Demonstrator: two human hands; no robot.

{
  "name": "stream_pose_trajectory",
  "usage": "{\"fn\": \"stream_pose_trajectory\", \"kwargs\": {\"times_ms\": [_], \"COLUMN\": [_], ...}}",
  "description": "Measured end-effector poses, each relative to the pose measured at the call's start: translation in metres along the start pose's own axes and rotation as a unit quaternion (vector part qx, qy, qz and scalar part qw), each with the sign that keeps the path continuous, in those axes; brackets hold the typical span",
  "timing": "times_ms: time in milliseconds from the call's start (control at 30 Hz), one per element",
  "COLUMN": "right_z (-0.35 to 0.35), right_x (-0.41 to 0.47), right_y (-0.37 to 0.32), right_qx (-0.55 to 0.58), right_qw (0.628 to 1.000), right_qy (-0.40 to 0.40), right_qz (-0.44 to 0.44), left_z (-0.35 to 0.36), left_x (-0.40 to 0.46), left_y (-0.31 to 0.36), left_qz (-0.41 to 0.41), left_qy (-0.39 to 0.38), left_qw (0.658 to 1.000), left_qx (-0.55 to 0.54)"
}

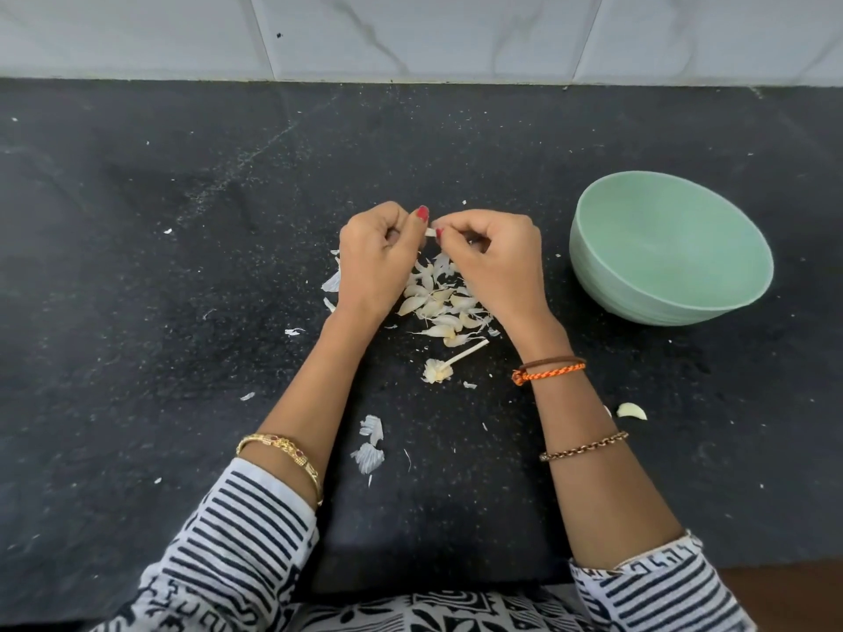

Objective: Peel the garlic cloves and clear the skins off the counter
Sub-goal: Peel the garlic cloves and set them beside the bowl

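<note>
My left hand and my right hand meet above the black counter, fingertips pinched together on one small garlic clove, of which only a white sliver shows. Below the hands lies a pile of unpeeled cloves. A bare garlic stem with its root base rests nearer to me. Loose papery skins lie between my forearms, with more skins left of my left hand. One peeled clove sits alone right of my right forearm.
An empty pale green bowl stands to the right of my hands. A white marble-tiled wall bounds the counter at the back. Tiny skin flakes are scattered over the counter's left side.
</note>
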State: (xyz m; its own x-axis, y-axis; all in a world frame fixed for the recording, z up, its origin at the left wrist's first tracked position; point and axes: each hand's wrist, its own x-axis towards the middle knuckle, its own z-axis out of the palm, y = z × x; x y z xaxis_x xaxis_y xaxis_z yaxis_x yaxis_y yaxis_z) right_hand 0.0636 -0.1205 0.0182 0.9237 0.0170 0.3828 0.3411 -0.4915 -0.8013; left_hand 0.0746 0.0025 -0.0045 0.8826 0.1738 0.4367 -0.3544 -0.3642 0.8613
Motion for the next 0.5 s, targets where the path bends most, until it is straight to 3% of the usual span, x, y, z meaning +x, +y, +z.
{"fn": "stream_pose_trajectory", "kwargs": {"times_ms": [233,500], "right_z": [-0.0019,0.0026], "right_x": [0.0019,-0.0002], "right_y": [0.0021,0.0005], "right_qx": [-0.013,0.014], "right_qw": [0.999,0.999], "right_qy": [-0.047,-0.003], "right_qz": [-0.002,0.038], "left_z": [0.0007,0.0028], "left_x": [-0.0010,0.0004], "left_y": [0.0023,0.0028], "left_qz": [-0.016,-0.025], "left_qy": [-0.008,-0.049], "left_qw": [1.000,0.997], "left_qx": [-0.013,-0.047]}}
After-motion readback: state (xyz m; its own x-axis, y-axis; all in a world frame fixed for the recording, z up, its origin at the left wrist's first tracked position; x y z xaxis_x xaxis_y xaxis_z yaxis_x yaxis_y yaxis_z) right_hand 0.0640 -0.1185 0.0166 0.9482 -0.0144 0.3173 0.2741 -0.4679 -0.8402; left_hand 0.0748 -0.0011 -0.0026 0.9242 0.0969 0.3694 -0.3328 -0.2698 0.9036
